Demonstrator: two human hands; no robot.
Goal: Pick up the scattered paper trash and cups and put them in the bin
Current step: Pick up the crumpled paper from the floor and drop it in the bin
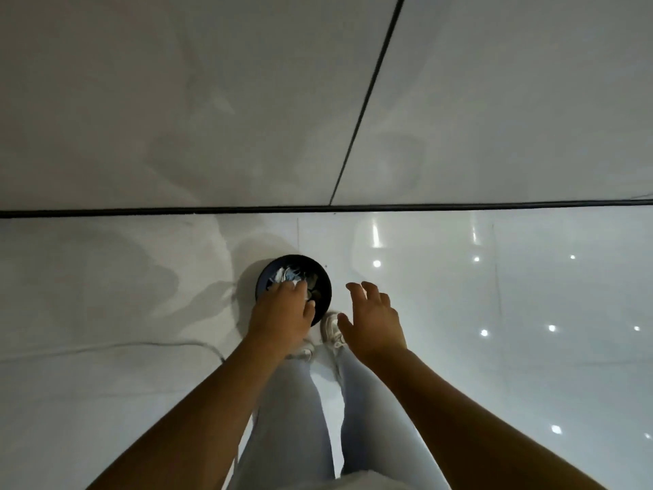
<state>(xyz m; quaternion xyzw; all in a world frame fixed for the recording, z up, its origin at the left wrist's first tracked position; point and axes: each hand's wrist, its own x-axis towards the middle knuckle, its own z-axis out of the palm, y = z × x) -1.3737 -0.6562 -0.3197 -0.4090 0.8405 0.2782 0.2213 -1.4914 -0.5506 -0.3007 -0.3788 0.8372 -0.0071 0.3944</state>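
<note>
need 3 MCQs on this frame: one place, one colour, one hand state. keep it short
1. Where is the bin?
A. on the floor before the person's shoes
B. on a table
C. hung on the wall

2. What colour is the bin?
A. red
B. black
C. yellow

3. How is the right hand?
A. gripping a cup
B. in a fist
C. open, holding nothing

Key: A, it stands on the white floor by the white shoes; B, its rim is black; C, its fingers are spread over the floor, while the left hand holds white paper over the bin.

Round black bin (pixel 327 288) upright on floor, crumpled white paper trash (pixel 288 275) inside.
</note>
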